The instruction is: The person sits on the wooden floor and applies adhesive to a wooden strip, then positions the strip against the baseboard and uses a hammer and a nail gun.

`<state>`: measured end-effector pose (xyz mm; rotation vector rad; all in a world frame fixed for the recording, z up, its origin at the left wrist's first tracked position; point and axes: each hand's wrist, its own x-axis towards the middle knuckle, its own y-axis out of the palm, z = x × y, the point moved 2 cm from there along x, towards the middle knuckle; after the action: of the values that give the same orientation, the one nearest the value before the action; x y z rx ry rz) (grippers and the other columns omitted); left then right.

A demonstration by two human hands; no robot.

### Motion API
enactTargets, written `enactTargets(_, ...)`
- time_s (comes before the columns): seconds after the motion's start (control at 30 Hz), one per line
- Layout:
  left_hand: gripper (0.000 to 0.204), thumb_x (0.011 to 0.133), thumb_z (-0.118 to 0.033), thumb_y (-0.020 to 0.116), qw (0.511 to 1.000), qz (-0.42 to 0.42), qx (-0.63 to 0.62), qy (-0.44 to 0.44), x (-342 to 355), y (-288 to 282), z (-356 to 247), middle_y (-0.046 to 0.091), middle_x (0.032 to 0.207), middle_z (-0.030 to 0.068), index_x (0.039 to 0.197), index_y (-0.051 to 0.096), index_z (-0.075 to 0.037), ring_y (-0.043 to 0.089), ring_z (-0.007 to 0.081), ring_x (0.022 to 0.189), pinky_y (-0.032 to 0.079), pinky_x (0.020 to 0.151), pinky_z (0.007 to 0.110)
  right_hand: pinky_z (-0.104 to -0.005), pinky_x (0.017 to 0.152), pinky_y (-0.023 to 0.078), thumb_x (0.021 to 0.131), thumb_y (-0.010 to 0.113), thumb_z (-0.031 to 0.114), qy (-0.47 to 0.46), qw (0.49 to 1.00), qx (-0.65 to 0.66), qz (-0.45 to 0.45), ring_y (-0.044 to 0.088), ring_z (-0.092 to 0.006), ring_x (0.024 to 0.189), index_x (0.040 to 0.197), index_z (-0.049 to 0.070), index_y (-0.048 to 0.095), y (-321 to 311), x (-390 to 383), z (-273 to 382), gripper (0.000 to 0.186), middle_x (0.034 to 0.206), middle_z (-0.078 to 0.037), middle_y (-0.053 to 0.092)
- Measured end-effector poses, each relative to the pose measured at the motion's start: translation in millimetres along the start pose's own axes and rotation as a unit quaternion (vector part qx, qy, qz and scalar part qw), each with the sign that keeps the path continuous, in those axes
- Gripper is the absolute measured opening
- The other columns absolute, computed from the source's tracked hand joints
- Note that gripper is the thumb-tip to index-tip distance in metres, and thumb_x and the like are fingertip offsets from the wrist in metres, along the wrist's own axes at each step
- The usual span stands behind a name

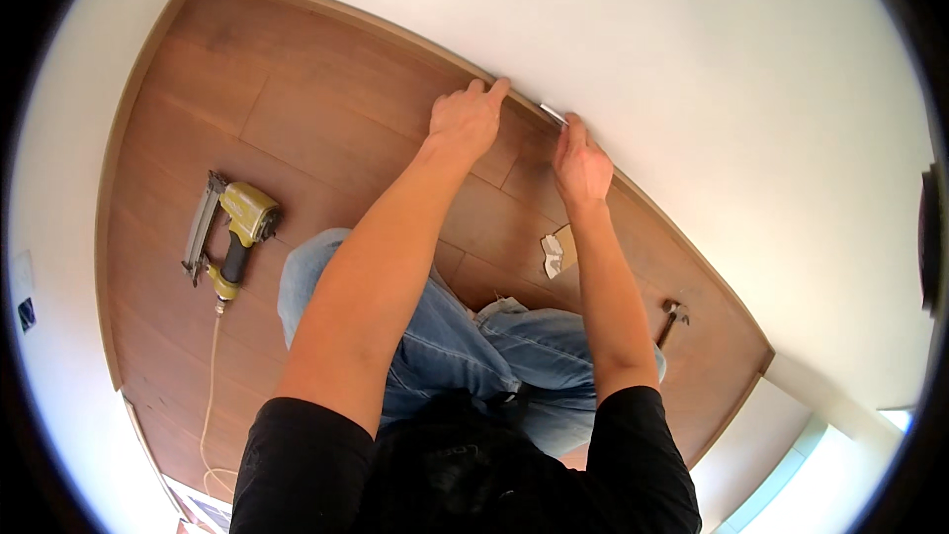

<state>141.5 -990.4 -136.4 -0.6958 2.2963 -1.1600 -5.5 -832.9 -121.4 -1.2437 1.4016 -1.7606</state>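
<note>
A narrow wooden baseboard [415,46] runs along the foot of the white wall. My left hand [467,121] rests against it, index finger stretched onto its top edge and the other fingers partly curled. To its right, my right hand [583,166] pinches a slim white-and-grey stick-like thing [554,114], which lies along the line where baseboard and wall meet. Its far end sticks out toward my left hand; the rest is hidden by the fingers, so its exact kind cannot be made out.
A yellow-green air nailer [245,220] lies on the brown plank floor [326,129] at left, its hose [212,386] trailing toward me. Near my right forearm is a torn piece of cardboard packaging [554,254]. A hammer [673,316] lies by my right knee.
</note>
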Motion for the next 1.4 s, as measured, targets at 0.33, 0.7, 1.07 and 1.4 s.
enactTargets(0.33,0.053,0.101,-0.011,0.051,0.998,0.058,-0.004,-0.034,0,-13,-10,0.064,0.132,0.0184,0.153,0.045,-0.017,0.069,0.0396,0.115,0.056,0.094,0.051,-0.0490,0.058,0.058,0.103,0.061,0.022,-0.004,0.999,-0.033,-0.001,0.071,-0.0368,0.066,0.114,0.012,0.065,7,1,-6,0.015,0.079,-0.015,0.074)
enactTargets(0.7,0.049,0.101,-0.010,0.050,0.998,0.041,-0.015,-0.037,0,-8,-6,0.065,0.128,0.0192,0.149,0.048,-0.012,0.069,0.0381,0.114,0.056,0.093,0.050,-0.0471,0.061,0.058,0.103,0.062,0.023,-0.049,0.998,-0.035,-0.029,0.071,-0.0343,0.070,0.110,0.015,0.069,-4,7,5,0.012,0.090,-0.011,0.075)
enactTargets(1.07,0.042,0.101,-0.013,0.053,0.999,0.034,-0.018,-0.035,0,-12,-13,0.066,0.127,0.0183,0.144,0.051,-0.013,0.070,0.0376,0.112,0.056,0.093,0.051,-0.0446,0.060,0.059,0.096,0.066,0.019,-0.026,0.997,-0.064,-0.018,0.072,-0.0313,0.073,0.110,0.017,0.071,16,6,2,0.015,0.092,-0.008,0.073)
enactTargets(1.4,0.042,0.100,-0.010,0.054,0.997,0.051,-0.021,-0.045,1,-15,-15,0.065,0.129,0.0189,0.142,0.051,-0.013,0.070,0.0377,0.113,0.056,0.094,0.051,-0.0524,0.063,0.059,0.096,0.059,0.025,0.098,0.969,-0.057,0.221,0.074,-0.0381,0.076,0.140,0.015,0.061,15,14,29,0.044,0.095,-0.021,0.076)
